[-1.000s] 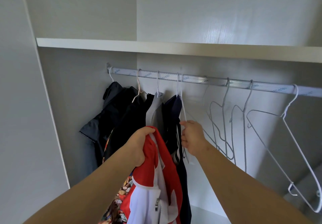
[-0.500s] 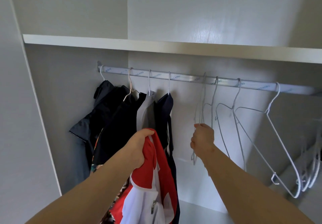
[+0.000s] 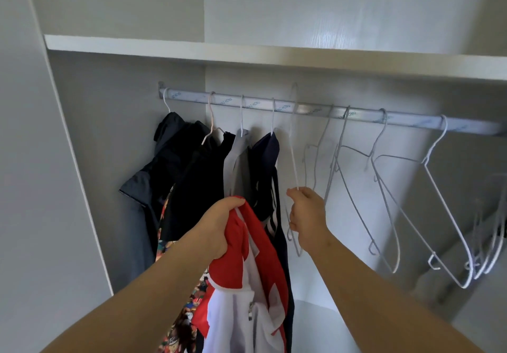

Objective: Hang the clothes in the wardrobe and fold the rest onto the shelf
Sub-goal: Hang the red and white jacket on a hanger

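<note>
Wardrobe [image 3: 68,215] rail [image 3: 406,118] carries dark clothes [image 3: 197,177] and wire hangers [image 3: 447,213].

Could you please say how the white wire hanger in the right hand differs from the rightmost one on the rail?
The right hand grips the held white wire hanger; the rightmost white wire hanger hangs untouched. The held one's hook looks raised above the grey rail; the rightmost's rests on it. Both are bare.

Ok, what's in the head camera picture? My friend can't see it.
A person's left hand grips a red and white garment while the right hand pinches a white wire hanger at a wardrobe rail. Dark clothes hang on the left, empty hangers on the right.
</note>
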